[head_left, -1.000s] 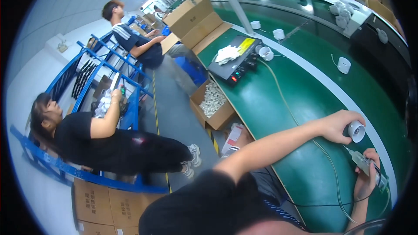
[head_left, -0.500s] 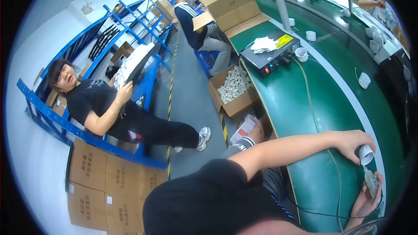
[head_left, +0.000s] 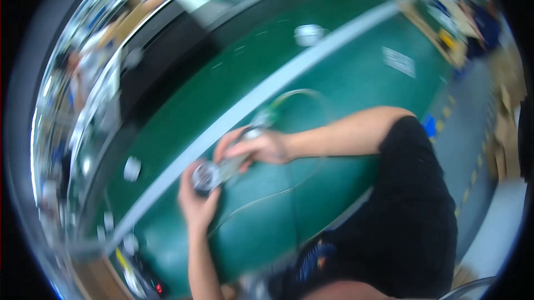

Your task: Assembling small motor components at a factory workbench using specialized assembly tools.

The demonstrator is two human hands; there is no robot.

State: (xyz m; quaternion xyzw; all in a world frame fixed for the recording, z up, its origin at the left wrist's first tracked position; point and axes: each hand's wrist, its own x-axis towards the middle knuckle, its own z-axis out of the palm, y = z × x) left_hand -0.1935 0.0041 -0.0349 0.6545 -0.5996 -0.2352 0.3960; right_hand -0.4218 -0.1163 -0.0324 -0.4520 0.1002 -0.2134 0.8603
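My left hand (head_left: 197,205) curls round a small round cup-shaped part (head_left: 206,177), whitish with a dark edge. Against it my right hand (head_left: 260,147) pinches a pale, flat piece (head_left: 229,169), which meets or overlaps the cup. Blur hides how the two are joined. A silvery, dark-edged item (head_left: 255,131) shows at the back of the right hand's fingers; its kind is not clear. Both hands are above the green bench (head_left: 322,177), near the white strip (head_left: 245,105).
A white round part (head_left: 309,35) sits beyond the strip and another white part (head_left: 132,169) to the left. A thin pale cable (head_left: 261,195) curves over the bench. A black control box (head_left: 147,280) with a red light is at lower left. A white label (head_left: 399,62) lies to the right.
My view has swung sharply to the right, bringing the hands from the right edge to mid-picture. The hands are now closer together, the cup and pale piece still in them. The co-worker by the shelves is out of view.
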